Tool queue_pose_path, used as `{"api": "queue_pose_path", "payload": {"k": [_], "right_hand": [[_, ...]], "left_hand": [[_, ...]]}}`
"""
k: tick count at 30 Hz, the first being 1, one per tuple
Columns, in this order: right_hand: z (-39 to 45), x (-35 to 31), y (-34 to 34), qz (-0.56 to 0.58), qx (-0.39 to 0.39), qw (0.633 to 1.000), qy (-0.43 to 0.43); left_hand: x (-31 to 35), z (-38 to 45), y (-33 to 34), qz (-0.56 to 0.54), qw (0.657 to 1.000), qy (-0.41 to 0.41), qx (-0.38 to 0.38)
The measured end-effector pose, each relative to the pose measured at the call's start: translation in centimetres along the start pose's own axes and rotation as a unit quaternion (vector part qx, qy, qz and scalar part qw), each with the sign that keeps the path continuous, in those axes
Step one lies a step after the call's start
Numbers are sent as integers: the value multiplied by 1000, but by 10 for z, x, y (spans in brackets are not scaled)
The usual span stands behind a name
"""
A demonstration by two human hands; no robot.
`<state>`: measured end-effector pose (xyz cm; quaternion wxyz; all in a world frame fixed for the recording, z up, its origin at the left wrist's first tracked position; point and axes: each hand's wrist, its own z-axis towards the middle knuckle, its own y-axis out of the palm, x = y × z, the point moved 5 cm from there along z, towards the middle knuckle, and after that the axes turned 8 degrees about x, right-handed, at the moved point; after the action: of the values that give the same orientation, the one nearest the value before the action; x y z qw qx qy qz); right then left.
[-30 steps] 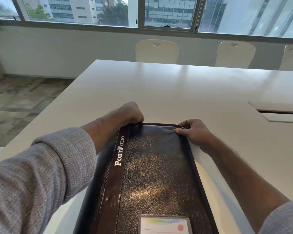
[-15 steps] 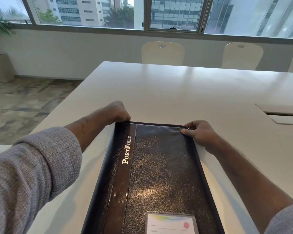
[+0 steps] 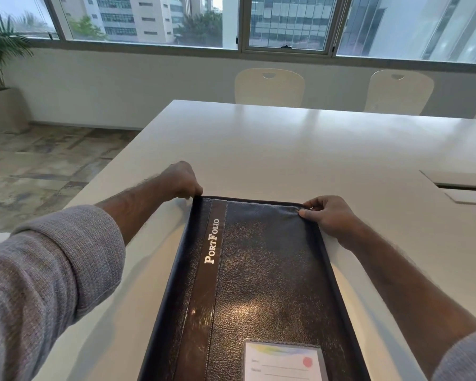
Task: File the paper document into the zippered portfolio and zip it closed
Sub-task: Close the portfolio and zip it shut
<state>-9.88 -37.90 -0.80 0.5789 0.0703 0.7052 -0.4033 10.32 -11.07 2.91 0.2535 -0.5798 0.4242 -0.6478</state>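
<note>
Lying flat on the white surface (image 3: pixel 286 149) in the head view, the dark leather portfolio (image 3: pixel 259 270) is sitting closed, its long side running away from the person and its near end passing out of the bottom of the frame. A brown strip along its left part is carrying the word "PortFolio" in pale letters, and a clear label pocket (image 3: pixel 283 361) with a white card is showing near the bottom edge.

The left hand (image 3: pixel 180 178) is reaching to the far left corner of the portfolio with its fingers curled, pinching something at the edge there (whether that is the zipper pull is too small to tell). The right hand (image 3: pixel 327 215) is gripping the far right corner, thumb pressing on the top cover and the other fingers curling round the edge. Both forearms are stretching out from grey knitted sleeves (image 3: pixel 47 284).

Beyond the surface, pale chairs (image 3: pixel 270 88) are standing along its far side under a row of windows (image 3: pixel 286 23). A potted plant (image 3: pixel 0 64) is standing on the floor at the far left, and a recessed panel (image 3: pixel 462 185) is sitting in the surface at the right.
</note>
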Motion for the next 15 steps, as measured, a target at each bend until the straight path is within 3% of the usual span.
{"api": "queue_pose_path", "payload": {"k": [8,15], "right_hand": [[-3,-4,-1,3,6,1000,3],[-7,-2,1,3,38,999,-1]], "left_hand": [[-1,-2,-3,32,999,32,1],[-7,-17,7,134,977,156,52]]}}
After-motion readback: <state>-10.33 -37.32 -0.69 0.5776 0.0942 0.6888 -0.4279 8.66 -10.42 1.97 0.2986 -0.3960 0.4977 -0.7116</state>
